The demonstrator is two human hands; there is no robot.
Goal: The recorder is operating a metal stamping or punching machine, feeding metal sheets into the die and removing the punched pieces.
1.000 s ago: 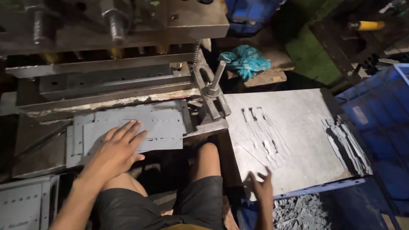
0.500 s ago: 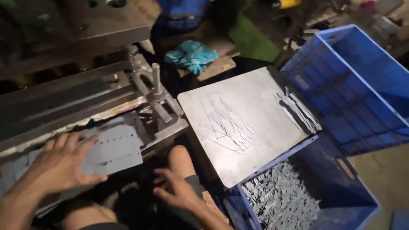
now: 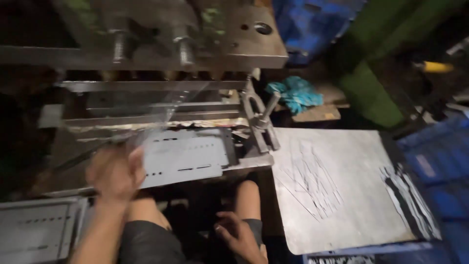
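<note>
A thin punched metal sheet (image 3: 183, 159) is laid flat on the bed of a press (image 3: 161, 54), just ahead of the left hand (image 3: 116, 172). The sheet is judged stiff but springy, light for its area, with sharp cut edges and a smooth, likely slippery face; a hold is best taken at the near edge beside the fingers, flat palm on top, thumb under, clear of the punched slots. The left hand is blurred by motion; its fingers (image 3: 131, 155) appear loosely spread and laid on the near left corner of the sheet, though a real pinch cannot be told. The left forearm is stretched forward and up from the lap. The right hand (image 3: 240, 235) is rested low by the knee, fingers loosely curled and apart, nothing held, well apart from the sheet. Right of these fingers a bare grey plate (image 3: 361, 195) is seen, with thin metal strips (image 3: 408, 200) stacked at its far edge. Beyond the sheet a clamp (image 3: 261, 122) stands upright. Another punched sheet (image 3: 36, 230) lies left of the left forearm.
</note>
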